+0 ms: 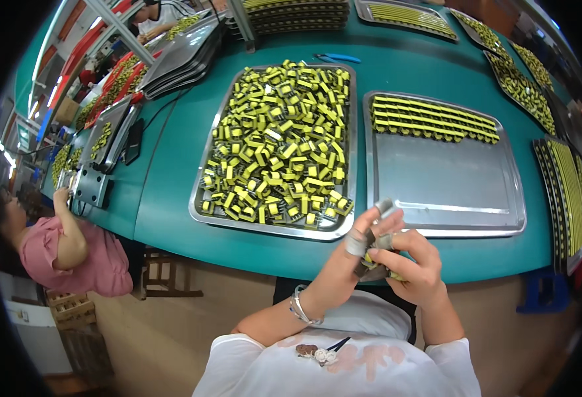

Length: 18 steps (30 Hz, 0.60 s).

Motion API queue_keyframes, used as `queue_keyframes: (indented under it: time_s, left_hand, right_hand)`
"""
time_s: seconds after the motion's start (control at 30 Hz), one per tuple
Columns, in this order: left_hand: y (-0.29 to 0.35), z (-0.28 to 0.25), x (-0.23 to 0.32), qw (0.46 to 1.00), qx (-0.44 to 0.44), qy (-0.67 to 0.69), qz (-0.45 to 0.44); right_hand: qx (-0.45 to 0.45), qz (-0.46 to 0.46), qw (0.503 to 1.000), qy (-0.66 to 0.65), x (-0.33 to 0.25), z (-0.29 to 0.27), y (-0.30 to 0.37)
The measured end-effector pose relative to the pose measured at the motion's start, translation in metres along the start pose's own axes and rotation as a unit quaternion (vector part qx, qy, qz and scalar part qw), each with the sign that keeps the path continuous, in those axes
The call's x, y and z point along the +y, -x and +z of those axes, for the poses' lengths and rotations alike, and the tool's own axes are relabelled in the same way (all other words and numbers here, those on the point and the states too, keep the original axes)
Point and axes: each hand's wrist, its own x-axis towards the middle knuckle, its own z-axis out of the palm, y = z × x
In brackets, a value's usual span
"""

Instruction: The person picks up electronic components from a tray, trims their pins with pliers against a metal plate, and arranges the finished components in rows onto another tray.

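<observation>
Coils (373, 257), a small clutch of them, sit between my hands, over the near edge of the table (172, 198). My right hand (418, 259) has its fingers bent inward, pinching them; my left hand (349, 261) lies against their other side with one finger stretched up and away, and its remaining fingers are too blurred and covered to tell how they close. Silvery tape (356, 243) wraps some of my fingers, smooth and slightly shiny.

I judge the step in hand to be lining up a few pieces into a short row; the next move would call for pressing them flush, all facing one way, and laying them down without knocking the others.

Ahead to the right is a tray (443, 169) of grey, glinting metal, round-cornered, with neat rows (430, 119) along its far end, yellow bands over dark undersides, the nearest row stopping short. To its left a second tray (271, 231) bears a loose heap (281, 142): boxy little blocks tumbled every way, thin metal pins showing on some. Beyond, on the smooth green tabletop, lie blue-handled pliers (336, 58).
</observation>
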Motion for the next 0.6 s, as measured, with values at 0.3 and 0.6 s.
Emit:
queue_keyframes:
  time_s: [0.3, 0.6]
  left_hand:
    - [0.008, -0.012, -0.028, 0.996, 0.039, -0.079, -0.003]
    - [0.010, -0.012, -0.027, 0.993, 0.033, -0.109, -0.014]
  right_hand:
    - [-0.006, 0.010, 1.000, 0.022, -0.009, 0.001, 0.006]
    - [-0.009, 0.024, 1.000, 0.009, -0.011, 0.007, 0.008]
